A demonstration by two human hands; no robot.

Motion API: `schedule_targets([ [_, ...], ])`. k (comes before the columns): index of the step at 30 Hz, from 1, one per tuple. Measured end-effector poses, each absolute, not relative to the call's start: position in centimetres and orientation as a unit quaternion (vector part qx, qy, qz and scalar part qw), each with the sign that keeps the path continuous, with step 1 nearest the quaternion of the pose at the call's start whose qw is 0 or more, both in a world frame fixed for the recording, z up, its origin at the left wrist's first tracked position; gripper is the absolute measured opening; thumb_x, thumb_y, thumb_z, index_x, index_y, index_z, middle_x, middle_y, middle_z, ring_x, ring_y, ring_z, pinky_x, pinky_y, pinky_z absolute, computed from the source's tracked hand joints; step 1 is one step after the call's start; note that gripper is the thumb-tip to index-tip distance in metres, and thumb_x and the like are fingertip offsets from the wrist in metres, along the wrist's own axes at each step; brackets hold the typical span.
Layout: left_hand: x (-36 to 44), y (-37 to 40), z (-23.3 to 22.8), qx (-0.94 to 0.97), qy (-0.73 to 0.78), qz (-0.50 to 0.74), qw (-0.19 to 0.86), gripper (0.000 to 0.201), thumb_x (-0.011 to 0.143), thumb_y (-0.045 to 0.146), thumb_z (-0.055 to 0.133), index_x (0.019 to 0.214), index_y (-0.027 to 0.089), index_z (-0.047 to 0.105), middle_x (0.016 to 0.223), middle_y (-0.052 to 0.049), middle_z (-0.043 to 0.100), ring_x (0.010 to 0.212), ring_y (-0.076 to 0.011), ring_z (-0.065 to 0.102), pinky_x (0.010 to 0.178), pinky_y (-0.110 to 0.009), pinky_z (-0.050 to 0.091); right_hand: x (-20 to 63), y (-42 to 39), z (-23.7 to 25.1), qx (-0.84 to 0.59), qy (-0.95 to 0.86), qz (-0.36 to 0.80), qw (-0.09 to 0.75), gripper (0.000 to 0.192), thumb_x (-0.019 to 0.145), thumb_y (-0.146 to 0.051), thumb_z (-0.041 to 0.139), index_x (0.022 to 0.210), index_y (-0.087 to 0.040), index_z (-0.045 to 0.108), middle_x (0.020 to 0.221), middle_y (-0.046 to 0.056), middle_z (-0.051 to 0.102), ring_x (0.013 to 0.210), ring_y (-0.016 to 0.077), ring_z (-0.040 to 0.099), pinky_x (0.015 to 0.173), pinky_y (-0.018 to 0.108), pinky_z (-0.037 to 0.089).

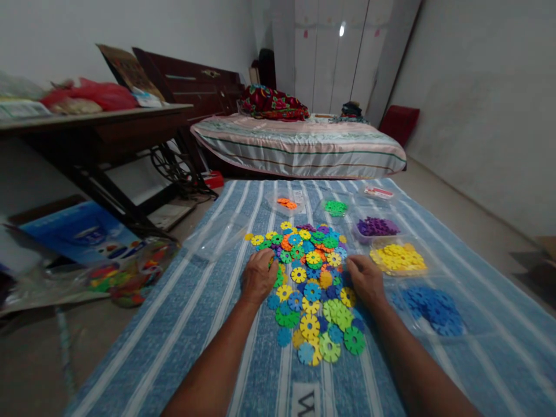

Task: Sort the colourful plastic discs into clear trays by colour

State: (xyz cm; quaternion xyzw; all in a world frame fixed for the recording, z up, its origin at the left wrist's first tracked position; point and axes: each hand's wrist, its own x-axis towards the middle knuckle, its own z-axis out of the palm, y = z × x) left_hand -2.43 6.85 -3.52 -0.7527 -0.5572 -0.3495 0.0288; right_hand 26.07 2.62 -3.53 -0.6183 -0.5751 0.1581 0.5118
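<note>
Mixed pile of snowflake discs (pixel 310 289) on striped blue mat (pixel 208 324), mid-sort by colour. Left hand (pixel 259 277) curled on pile's left edge, right hand (pixel 366 280) curled at right edge; can't tell if either holds one. Yellow tray (pixel 398 258), blue tray (pixel 430 310) nearby. Next, I'd judge: single out 1 disc, match tray.

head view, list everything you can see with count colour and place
loose disc pile: many, mixed colours, middle of the cloth between the hands
striped cloth: one, blue and white, on the floor
yellow discs: one heap, in a clear tray right of the pile
blue discs: one heap, in a clear tray at near right
purple discs: one heap, in a tray behind the yellow ones
green discs: small heap, far side
orange discs: a few, far side
bed: one, striped cover, behind the cloth
table: one, dark, at left
left hand: on the pile's left edge
right hand: on the pile's right edge
</note>
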Motion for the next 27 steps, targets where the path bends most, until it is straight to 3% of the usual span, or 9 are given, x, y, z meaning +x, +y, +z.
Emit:
schedule_targets([
  [4,-2.3,6.9,-3.5,-0.752,-0.561,-0.345,0.022,0.020,0.085,0.025,0.050,0.096,0.019,0.065,0.106,-0.010,0.069,0.100,-0.0256,0.061,0.092,-0.042,0.050,26.4,2.7,-3.3,-0.612,-0.607,0.195,0.467,0.028,0.078,-0.041,0.052,0.072,-0.020,0.070,0.075,0.004,0.068,0.072,0.0186,0.061,0.073,0.031,0.047],
  [11,-2.2,6.8,-3.2,-0.747,-0.566,-0.348,0.011,0.018,0.084,0.024,0.052,0.095,0.021,0.066,0.105,-0.008,0.069,0.099,-0.0244,0.062,0.092,-0.041,0.050,26.4,2.7,-2.9,-0.597,-0.577,0.269,0.489,0.032,0.078,-0.045,0.056,0.069,-0.019,0.071,0.069,0.003,0.068,0.066,0.0180,0.060,0.066,0.030,0.048],
  [27,-1.3,7.6,-2.5,-0.727,-0.604,-0.328,0.024,0.016,0.083,0.025,0.054,0.082,0.021,0.069,0.098,-0.009,0.069,0.094,-0.0252,0.061,0.088,-0.041,0.050,26.6,3.0,-3.6,-0.592,-0.590,0.275,0.475,0.031,0.079,-0.043,0.056,0.066,-0.018,0.070,0.067,0.003,0.065,0.064,0.0176,0.058,0.064,0.030,0.043],
])
